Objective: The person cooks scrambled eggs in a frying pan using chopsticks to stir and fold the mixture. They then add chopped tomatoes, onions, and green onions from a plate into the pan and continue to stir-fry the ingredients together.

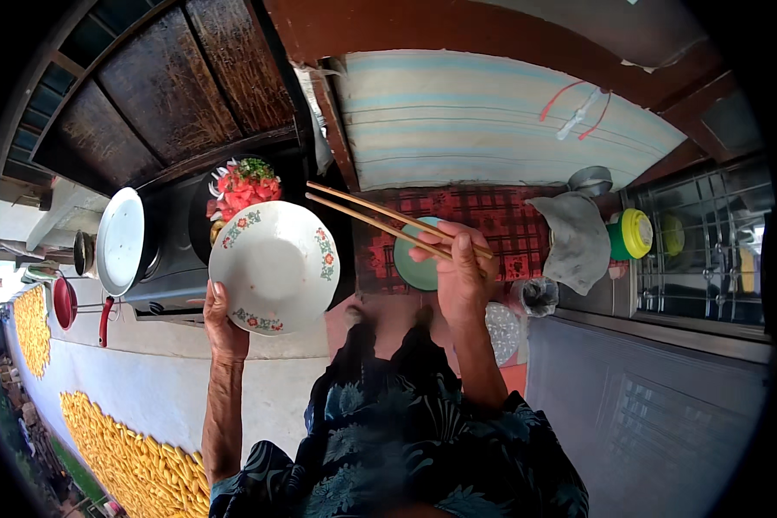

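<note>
My left hand (225, 328) grips the rim of a white bowl (272, 268) with flower patterns around its edge. The bowl's inside faces me and holds only a few small specks. Between the fingers of my right hand (462, 276) is a pair of wooden chopsticks (380, 216), their tips pointing left, up past the bowl's right side. Just beyond the bowl, a dark pan on the stove holds chopped tomatoes (242, 192), with sliced onion and chopped greens (252, 167) on top. The bowl hides the near part of that pan.
Left on the stove (177, 226) stands a pale round lid (121, 242); a red-handled pan (65, 302) is beyond it. A red plaid cloth (483, 211) carries a green plate (416, 259). Right are a green-yellow container (634, 235) and a glass-fronted cabinet (704, 250). Corn cobs (129, 453) lie lower left.
</note>
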